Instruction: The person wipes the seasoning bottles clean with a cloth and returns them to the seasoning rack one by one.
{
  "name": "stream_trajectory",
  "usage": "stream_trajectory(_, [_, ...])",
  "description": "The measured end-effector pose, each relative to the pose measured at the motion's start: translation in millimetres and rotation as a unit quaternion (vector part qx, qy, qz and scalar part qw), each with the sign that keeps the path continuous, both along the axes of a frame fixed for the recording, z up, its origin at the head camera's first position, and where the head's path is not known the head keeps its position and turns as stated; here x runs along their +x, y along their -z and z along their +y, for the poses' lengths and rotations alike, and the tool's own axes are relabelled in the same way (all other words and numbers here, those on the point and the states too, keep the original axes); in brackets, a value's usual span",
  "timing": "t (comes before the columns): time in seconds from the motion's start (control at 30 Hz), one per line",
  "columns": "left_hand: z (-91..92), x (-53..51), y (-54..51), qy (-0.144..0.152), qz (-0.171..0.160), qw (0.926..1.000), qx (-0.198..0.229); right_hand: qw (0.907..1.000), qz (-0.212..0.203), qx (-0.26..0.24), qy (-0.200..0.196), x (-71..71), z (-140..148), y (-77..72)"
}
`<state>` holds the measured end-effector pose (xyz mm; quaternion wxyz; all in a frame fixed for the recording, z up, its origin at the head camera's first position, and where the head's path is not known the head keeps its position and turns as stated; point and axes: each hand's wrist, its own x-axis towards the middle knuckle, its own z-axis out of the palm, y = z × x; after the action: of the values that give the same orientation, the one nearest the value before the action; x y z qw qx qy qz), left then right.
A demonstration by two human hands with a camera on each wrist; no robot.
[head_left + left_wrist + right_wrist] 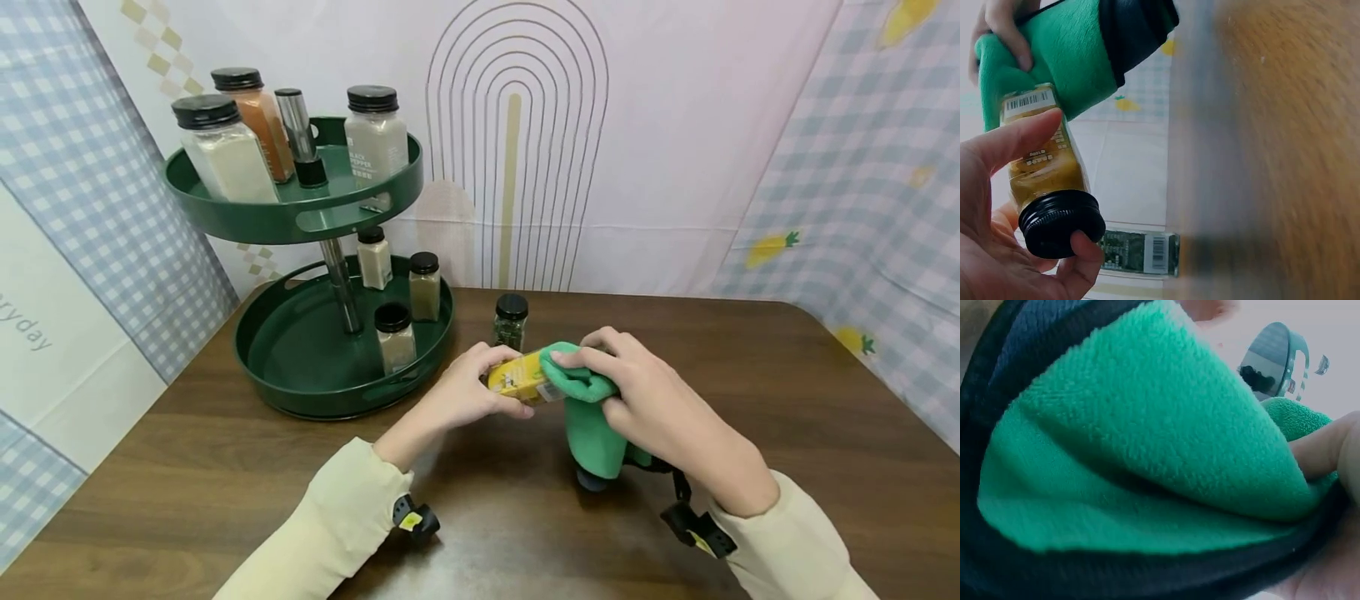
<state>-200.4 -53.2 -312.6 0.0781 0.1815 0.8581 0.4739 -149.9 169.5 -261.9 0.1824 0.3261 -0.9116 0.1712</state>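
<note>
My left hand (468, 390) grips a spice jar (517, 377) with yellow contents, tilted above the table. In the left wrist view the jar's black lid (1060, 222) points toward my palm side, with a fingertip on it. A green cloth (596, 437) with dark edging is pinched in my right hand (641, 396), folded against the jar's bottom end and hanging down. The cloth (1147, 425) fills most of the right wrist view and hides the jar there. Just behind the left hand stands a jar of dark green herbs (511, 321) with a black lid.
A green two-tier turntable rack (300, 400) stands at the left on the wooden table (480, 533). Larger jars, one of them labelled black pepper (375, 137), and a metallic cylinder (300, 137) occupy its top tier. Small jars (395, 337) sit on the lower tier's right side.
</note>
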Motion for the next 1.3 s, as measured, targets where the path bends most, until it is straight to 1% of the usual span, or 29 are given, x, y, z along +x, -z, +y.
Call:
stream_trajectory(0.07, [-0.1, -0.2, -0.9, 0.000, -0.010, 0.9999, 0.011, 1.0000, -0.002, -0.008, 0.006, 0.2, 1, 0.8])
stream_trajectory(0.13, [-0.2, -0.6, -2.7, 0.007, -0.030, 0.9985, 0.045, 0.9998, 0.003, -0.012, 0.013, -0.5, 3, 0.0])
stream_trajectory(0.2, [-0.5, -0.8, -4.9, 0.003, -0.045, 0.9962, 0.075, 0.9997, -0.001, -0.008, 0.023, -1.9, 5, -1.9])
stream_trajectory(0.27, [-0.8, -0.7, -6.1, 0.000, -0.059, 0.9939, 0.093, 0.9990, -0.017, 0.010, 0.040, -3.3, 8, -3.3])
stream_trajectory(0.3, [-0.8, -1.1, -5.7, 0.001, -0.064, 0.9933, 0.096, 0.9982, -0.026, 0.022, 0.048, -3.9, 8, -3.6])
stream_trajectory(0.37, [-1.0, -0.7, -5.0, 0.000, -0.074, 0.9938, 0.083, 0.9964, -0.043, 0.041, 0.061, -4.7, 10, -3.9])
stream_trajectory(0.4, [-1.0, -0.6, -4.5, 0.005, -0.078, 0.9939, 0.078, 0.9956, -0.046, 0.047, 0.066, -4.9, 10, -3.8])
stream_trajectory(0.43, [-1.1, -0.6, -3.9, 0.012, -0.085, 0.9931, 0.079, 0.9953, -0.045, 0.052, 0.068, -5.1, 10, -3.8])
stream_trajectory(0.5, [-1.6, -1.1, -3.1, 0.012, -0.103, 0.9905, 0.091, 0.9962, -0.032, 0.050, 0.064, -5.8, 11, -3.8])
stream_trajectory(0.57, [-2.7, -1.4, -3.2, 0.007, -0.125, 0.9853, 0.117, 0.9977, -0.017, 0.040, 0.053, -6.4, 11, -4.3])
stream_trajectory(0.6, [-3.0, -1.8, -3.6, 0.003, -0.137, 0.9813, 0.135, 0.9983, -0.011, 0.033, 0.047, -6.7, 12, -4.7])
stream_trajectory(0.67, [-3.7, -2.6, -4.5, 0.001, -0.168, 0.9708, 0.171, 0.9991, -0.001, 0.018, 0.037, -6.9, 12, -5.9])
stream_trajectory(0.7, [-4.0, -2.8, -5.1, 0.005, -0.181, 0.9654, 0.187, 0.9993, 0.000, 0.012, 0.034, -6.7, 12, -6.6])
stream_trajectory(0.8, [-4.4, -2.4, -7.7, 0.026, -0.207, 0.9547, 0.212, 0.9994, 0.002, -0.009, 0.033, -5.4, 12, -8.5])
stream_trajectory(0.83, [-4.8, -2.2, -8.4, 0.033, -0.214, 0.9521, 0.216, 0.9994, 0.002, -0.013, 0.033, -4.8, 12, -8.9])
stream_trajectory(0.87, [-4.9, -2.0, -8.8, 0.040, -0.215, 0.9514, 0.217, 0.9993, 0.002, -0.019, 0.033, -4.2, 12, -9.5])
stream_trajectory(0.93, [-5.6, -1.6, -8.9, 0.058, -0.208, 0.9534, 0.211, 0.9990, 0.002, -0.029, 0.033, -3.5, 11, -9.4])
stream_trajectory(1.0, [-6.0, -1.1, -8.4, 0.072, -0.192, 0.9593, 0.194, 0.9990, 0.004, -0.035, 0.028, -3.3, 10, -9.0])
stream_trajectory(1.07, [-5.2, -0.3, -6.7, 0.089, -0.164, 0.9677, 0.169, 0.9989, 0.013, -0.042, 0.017, -2.7, 10, -8.6])
stream_trajectory(1.13, [-3.2, 1.0, -5.1, 0.104, -0.124, 0.9769, 0.139, 0.9983, 0.026, -0.052, 0.000, -1.7, 9, -8.5])
stream_trajectory(1.17, [-1.7, 1.7, -4.4, 0.110, -0.108, 0.9799, 0.127, 0.9978, 0.032, -0.057, -0.010, -1.0, 9, -8.8])
stream_trajectory(1.23, [1.3, 2.7, -2.7, 0.120, -0.083, 0.9828, 0.114, 0.9959, 0.047, -0.072, -0.029, 0.7, 8, -9.8])
stream_trajectory(1.3, [3.6, 3.3, -1.4, 0.122, -0.074, 0.9829, 0.116, 0.9938, 0.056, -0.087, -0.040, 2.3, 6, -11.1])
